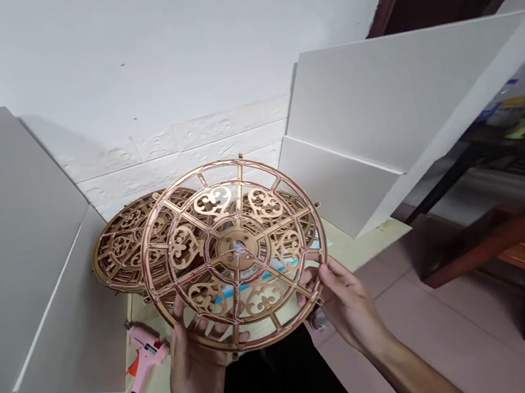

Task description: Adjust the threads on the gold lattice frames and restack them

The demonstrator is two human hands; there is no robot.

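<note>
Left hand [196, 383] and right hand [351, 305] share one round openwork wooden wheel [239, 248], gripping it at the lower rim, well apart and roughly opposite each other. Left fingers [179, 309] curl around the rim near the bottom, partly visible through the cutouts; right fingers [327, 272] close over the lower right edge. Both hands are bent firmly around the rim, neither spread open. The wheel stands tilted up above the fingers, its scrolled face turned toward the wearer, with no long axis to speak of. Its centre lies midway between the hands, so neither hand is clearly nearer. Beyond the fingers, a second wheel [123, 245] lies partly behind the held one, toward the left hand's side. Below the left fingers, a pink glue gun [143, 368] rests on the table [349, 242], closer to the left hand than the right. White boards [21, 248] stand farther left.
</note>
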